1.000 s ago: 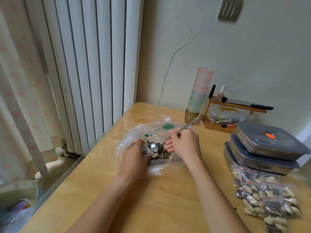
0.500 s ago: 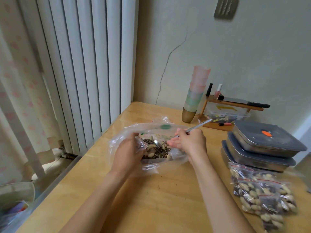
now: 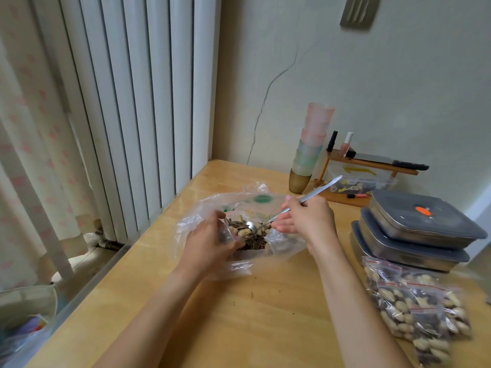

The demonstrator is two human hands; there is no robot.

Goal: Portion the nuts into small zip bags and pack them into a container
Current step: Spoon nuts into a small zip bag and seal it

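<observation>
Holding the spoon (image 3: 297, 205) by its long handle, the right hand (image 3: 305, 219) has pushed the bowl back down into the nuts (image 3: 247, 232); a second ago it was lifted. The left hand (image 3: 210, 240) still pinches the edge of the big plastic bag (image 3: 281, 243) to keep it open. Whether it also holds a small bag, I cannot tell. So another scoop is coming. To the right of the big bag lie the filled zip bags (image 3: 414, 309), and behind them the stacked containers (image 3: 414, 229), still shut.
</observation>
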